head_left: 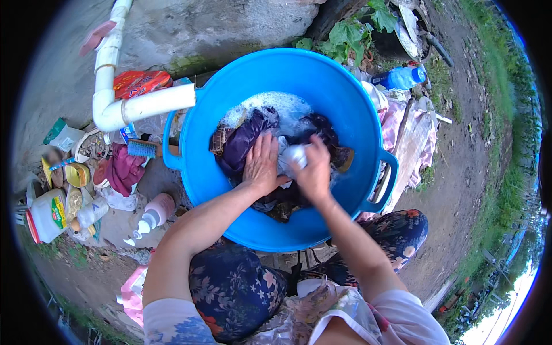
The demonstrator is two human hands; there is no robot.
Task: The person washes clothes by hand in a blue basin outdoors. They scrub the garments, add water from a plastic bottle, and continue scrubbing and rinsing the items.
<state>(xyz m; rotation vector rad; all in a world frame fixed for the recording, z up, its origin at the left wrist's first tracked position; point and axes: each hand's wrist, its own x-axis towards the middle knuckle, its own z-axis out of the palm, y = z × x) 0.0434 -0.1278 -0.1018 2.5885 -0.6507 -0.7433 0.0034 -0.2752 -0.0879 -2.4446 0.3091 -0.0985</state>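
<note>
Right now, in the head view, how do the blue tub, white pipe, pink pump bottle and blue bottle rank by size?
1. Blue tub
2. White pipe
3. Pink pump bottle and blue bottle: too alike to rank.

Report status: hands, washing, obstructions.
Left hand open on purple cloth. Right hand holding white item. Laundry in sudsy water, blue tub. White pipe by tub, clear of hands.

head: left fisheye of worn pair | looks steeply down | near, above blue tub (357,129)

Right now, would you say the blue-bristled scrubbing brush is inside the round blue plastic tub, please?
No, the scrubbing brush lies outside the tub, to its left.
</note>
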